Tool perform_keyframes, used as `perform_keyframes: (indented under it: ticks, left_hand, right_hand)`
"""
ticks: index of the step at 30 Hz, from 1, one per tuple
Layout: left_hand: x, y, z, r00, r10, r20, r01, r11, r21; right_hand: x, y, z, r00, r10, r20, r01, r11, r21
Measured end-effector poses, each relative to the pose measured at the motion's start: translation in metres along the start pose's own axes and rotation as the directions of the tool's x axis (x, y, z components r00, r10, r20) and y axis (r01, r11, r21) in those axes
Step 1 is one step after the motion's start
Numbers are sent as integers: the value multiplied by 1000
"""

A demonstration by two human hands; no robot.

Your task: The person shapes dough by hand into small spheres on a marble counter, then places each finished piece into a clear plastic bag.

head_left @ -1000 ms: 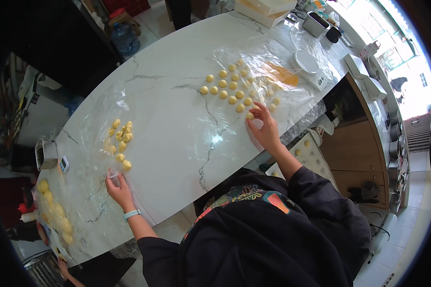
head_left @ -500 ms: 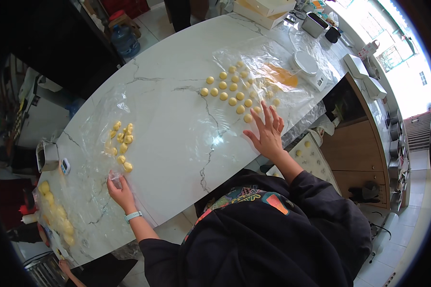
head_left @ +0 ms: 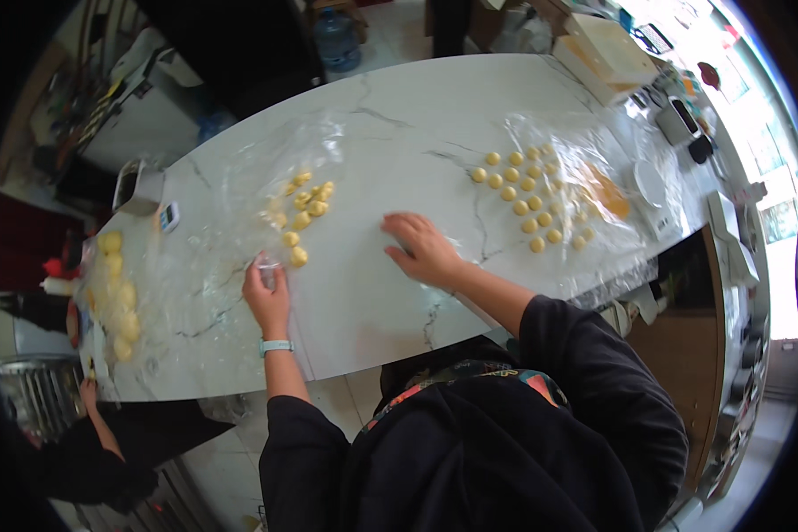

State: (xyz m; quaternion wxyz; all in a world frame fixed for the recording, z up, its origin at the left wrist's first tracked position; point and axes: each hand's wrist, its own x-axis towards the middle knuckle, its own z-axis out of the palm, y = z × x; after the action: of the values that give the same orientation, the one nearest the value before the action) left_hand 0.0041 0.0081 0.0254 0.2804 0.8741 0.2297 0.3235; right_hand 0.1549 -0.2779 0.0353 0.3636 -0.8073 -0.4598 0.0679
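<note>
Dough lumps (head_left: 317, 207) partly blur under plastic (head_left: 326, 130), which left grip (head_left: 266, 300) pinches; right grip (head_left: 429, 254) gapes.

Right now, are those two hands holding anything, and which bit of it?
The left hand seems to pinch a clear plastic sheet by its edge, near the yellow dough pieces. The right hand appears empty.

Some dough balls (head_left: 581, 215) — hazy under plastic (head_left: 576, 142)
</note>
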Motion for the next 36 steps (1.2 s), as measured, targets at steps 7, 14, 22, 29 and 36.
perform_keyframes:
  ticks: [7,14,22,29,36]
  left_hand:
    - [-2,0,-10,999,-20,-37,20,1000,1]
    - [-4,-6,-8,999,-39,-20,39,999,-15]
    - [-2,-5,-4,1000,-10,-12,10,1000,-3]
    - [-2,-8,-2,1000,-10,-7,11,999,44]
    - [-2,-7,-6,999,-50,6,50,998,26]
  right_hand:
    - [132,-6,44,974,-145,-171,129,986,-103]
    - [124,-4,33,883,421,-208,-243,788,566]
    - [-72,-7,-28,956,186,-228,-179,983,52]
    - [-57,-26,-47,947,319,-39,-276,870,408]
    - [-87,6,-41,994,90,-68,-72,970,233]
